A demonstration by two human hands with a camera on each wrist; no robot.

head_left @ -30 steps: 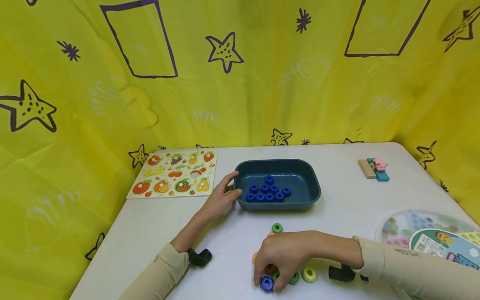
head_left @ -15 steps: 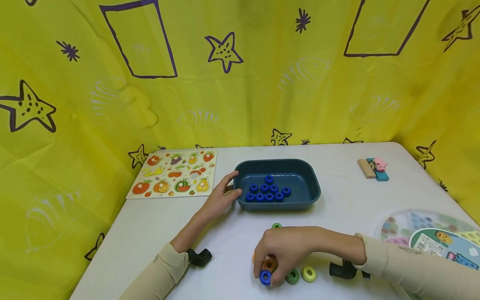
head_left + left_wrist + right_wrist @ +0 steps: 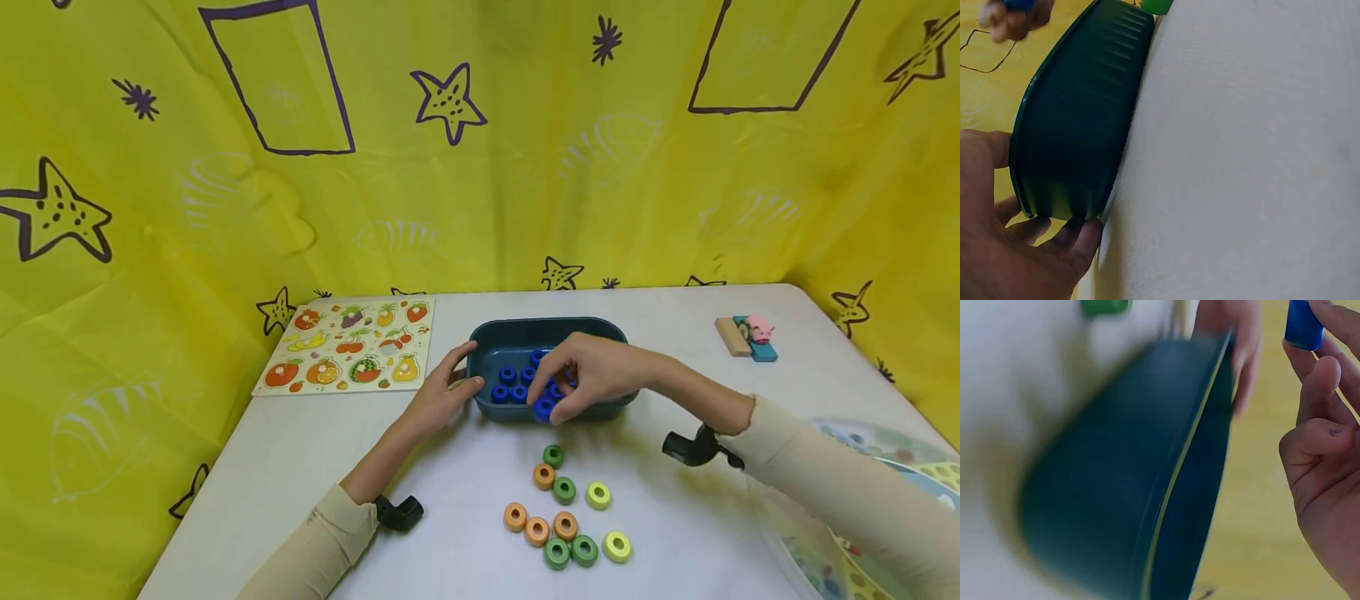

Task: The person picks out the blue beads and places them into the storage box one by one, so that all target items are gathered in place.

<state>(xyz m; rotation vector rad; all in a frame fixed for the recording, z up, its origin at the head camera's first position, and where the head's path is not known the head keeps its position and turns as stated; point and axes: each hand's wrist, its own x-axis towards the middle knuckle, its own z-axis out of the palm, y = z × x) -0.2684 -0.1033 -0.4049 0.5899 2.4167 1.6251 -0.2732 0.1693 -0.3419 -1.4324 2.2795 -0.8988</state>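
Note:
My left hand (image 3: pixel 441 398) holds the left end of a dark teal plastic tray (image 3: pixel 506 337). In the left wrist view, its thumb lies at the rim and its fingers at the end wall of the tray (image 3: pixel 1079 112). Over the tray's front edge, my right hand (image 3: pixel 596 371) pinches a blue ring bead (image 3: pixel 544 408) between thumb and fingers. The right wrist view shows that blue bead (image 3: pixel 1304 326) at the fingertips, above the rim. Several matching blue beads (image 3: pixel 500 393) lie inside the tray, partly hidden by the right hand.
Green (image 3: pixel 557 553), orange (image 3: pixel 515 517) and yellow beads (image 3: pixel 617 547) lie loose in front of the tray. A fruit puzzle board (image 3: pixel 352 350) is at left. Wooden blocks (image 3: pixel 732 337) with a pink pig figure (image 3: pixel 761 328) sit back right. A clear patterned package (image 3: pixel 802 550) lies under the right forearm.
My right hand has lifted the blue bead from the loose group and carried it forward to the tray, uncovering the green and orange beads. The left hand has stayed at the tray.

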